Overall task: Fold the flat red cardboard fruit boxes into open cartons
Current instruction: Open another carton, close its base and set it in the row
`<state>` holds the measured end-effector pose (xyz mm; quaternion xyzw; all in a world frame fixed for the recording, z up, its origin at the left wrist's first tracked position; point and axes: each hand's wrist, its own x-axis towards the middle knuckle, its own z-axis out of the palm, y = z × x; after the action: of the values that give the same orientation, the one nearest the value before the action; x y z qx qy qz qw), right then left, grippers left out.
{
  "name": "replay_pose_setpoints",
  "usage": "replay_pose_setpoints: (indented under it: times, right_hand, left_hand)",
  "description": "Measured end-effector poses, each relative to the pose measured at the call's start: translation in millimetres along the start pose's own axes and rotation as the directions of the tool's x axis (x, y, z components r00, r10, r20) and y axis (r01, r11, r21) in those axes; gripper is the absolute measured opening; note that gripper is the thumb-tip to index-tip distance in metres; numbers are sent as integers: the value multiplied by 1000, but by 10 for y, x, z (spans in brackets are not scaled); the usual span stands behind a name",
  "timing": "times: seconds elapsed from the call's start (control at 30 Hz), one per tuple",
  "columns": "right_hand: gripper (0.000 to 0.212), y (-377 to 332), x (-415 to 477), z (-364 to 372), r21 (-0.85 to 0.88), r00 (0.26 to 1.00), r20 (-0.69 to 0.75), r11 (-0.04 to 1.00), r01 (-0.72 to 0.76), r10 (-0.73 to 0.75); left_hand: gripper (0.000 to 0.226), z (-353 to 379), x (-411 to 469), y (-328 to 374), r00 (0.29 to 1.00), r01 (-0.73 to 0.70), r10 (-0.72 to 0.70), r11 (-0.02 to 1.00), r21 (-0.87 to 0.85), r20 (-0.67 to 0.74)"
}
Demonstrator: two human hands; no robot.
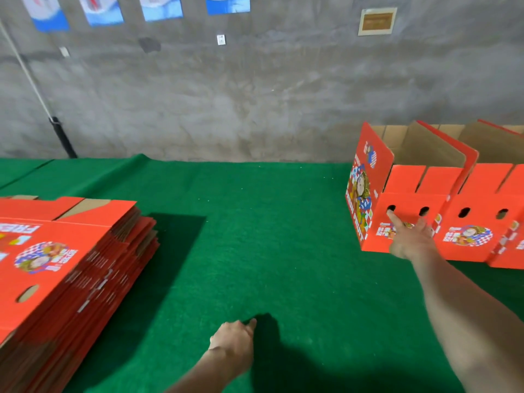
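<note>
While a tall stack of flat boxes is sitting at the left edge of the green table, at least two are standing folded at that table's far right, so most of the job is looking undone. The nearest open carton is standing upright with flaps raised, and a second carton is touching it on the side away from the table's middle. Both are showing bare brown insides with nothing visible in them, though their bottoms are hidden. The right hand is reaching with straight, spread fingers, its index tip touching the nearest carton's front by a finger hole. The left hand, loosely curled and holding nothing, is resting at the table's near middle.
</note>
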<state>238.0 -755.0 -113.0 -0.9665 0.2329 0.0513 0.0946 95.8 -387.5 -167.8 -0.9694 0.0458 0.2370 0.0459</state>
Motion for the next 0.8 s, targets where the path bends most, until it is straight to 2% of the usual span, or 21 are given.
replay_pose_setpoints:
  times: [0.1,0.2,0.3,0.4,0.5,0.57,0.63,0.73,0.8]
  right_hand:
    - [101,-201,-182,14,113,1000,14,994,-8,6]
    - [90,-412,-415,55,172,988,-132,980,96,-74]
    - [75,-684,-767,53,192,944,-276,952,238,-180]
    - [58,-1130,-1359,7,275,843,-380,824,496,-381]
    - [47,-1520,-2079,19,348,710,-325,619,704,-624]
    - [44,-1653,-2480,94,354,635,-228,545,760,-738]
    - [44,-1713,-2776,178,357,607,-125,535,766,-785]
    - [43,-1769,-3084,253,346,616,5,579,738,-788]
    - [43,-1830,-3247,263,345,625,55,602,720,-779]
  left_hand:
    - [69,-23,-14,7,1000,9,-9,1000,1,2]
    - [68,-39,-62,0,1000,-6,6,1000,-13,3]
    - [67,-72,-110,-45,999,-37,37,999,-36,0]
    - [61,-119,-182,-171,996,-81,84,995,-65,34]
    - [63,-207,-369,-472,989,-130,145,955,-266,37]
    - [70,-315,-535,-790,987,-152,123,930,-333,-107]
    - [75,-490,-726,-1229,943,-154,23,915,-374,-333]
    - [77,-814,-1061,-2039,777,-72,-197,915,-396,-597]
    - [79,-922,-1224,-2573,701,64,-348,900,-432,-622]
